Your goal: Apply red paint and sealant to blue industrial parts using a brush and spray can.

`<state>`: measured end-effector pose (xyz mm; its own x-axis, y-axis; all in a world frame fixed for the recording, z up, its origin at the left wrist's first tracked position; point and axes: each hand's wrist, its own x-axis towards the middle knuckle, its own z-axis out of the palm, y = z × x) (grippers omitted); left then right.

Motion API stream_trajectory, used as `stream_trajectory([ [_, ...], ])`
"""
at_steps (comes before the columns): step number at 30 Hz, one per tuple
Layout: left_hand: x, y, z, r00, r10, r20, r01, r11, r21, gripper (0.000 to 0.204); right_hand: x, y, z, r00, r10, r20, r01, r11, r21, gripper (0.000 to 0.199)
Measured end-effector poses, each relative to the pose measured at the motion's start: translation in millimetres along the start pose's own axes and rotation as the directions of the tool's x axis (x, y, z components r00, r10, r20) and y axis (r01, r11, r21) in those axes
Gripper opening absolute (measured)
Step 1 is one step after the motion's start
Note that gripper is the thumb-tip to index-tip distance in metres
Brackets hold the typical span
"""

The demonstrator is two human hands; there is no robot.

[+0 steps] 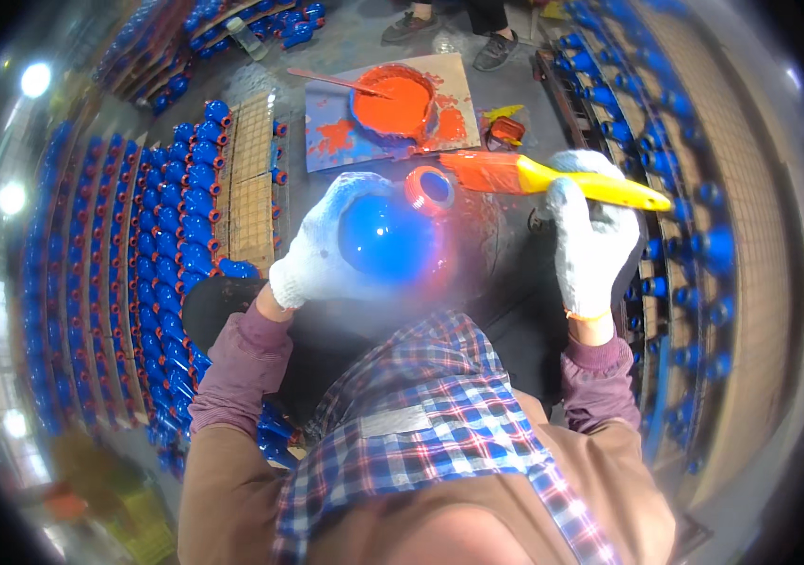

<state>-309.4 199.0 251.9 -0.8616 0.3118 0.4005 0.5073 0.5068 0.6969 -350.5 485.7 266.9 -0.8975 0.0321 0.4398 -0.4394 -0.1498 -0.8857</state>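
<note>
Left hand (326, 250), white glove, wrapped round blue round vessel (388, 235), its red-rimmed opening (430, 186) tilted toward paint bowl (394, 101). Right hand (593, 240) closed round yellow-handled brush (552, 177), red bristles touching opening rim. Bowl beyond vessel, full of orange-red paint, stick (336, 81) resting across it, on paint-smeared board (345, 141). Left of bowl: rows of blue vessels (166, 235) on floor. Right: racks (647, 141) more blue pieces. Narrow grey floor gap around board.
</note>
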Motion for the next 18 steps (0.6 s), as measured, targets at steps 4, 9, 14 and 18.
stream_trajectory([
  [4,3.7,-13.1,-3.1,1.000,0.014,0.021,-0.016,0.997,0.074,0.078,10.3,13.3,18.6,0.998,0.054,-0.031,-0.055,0.998,-0.036,0.028],
  [9,3.6,-33.9,-7.9,0.990,-0.049,0.129,0.041,0.997,0.064,0.082,24.2,27.9,24.3,0.990,0.064,0.125,-0.062,0.998,-0.017,0.027],
  [14,-7.6,-46.2,-5.2,0.923,-0.292,0.250,0.355,0.896,-0.265,0.081,36.1,34.1,17.3,0.962,0.152,0.227,-0.138,0.988,-0.075,0.028],
  [18,-39.1,-60.5,0.2,0.834,-0.430,0.346,0.549,0.585,-0.597,0.078,45.2,42.4,10.6,0.933,0.154,0.325,-0.125,0.986,-0.108,0.029],
])
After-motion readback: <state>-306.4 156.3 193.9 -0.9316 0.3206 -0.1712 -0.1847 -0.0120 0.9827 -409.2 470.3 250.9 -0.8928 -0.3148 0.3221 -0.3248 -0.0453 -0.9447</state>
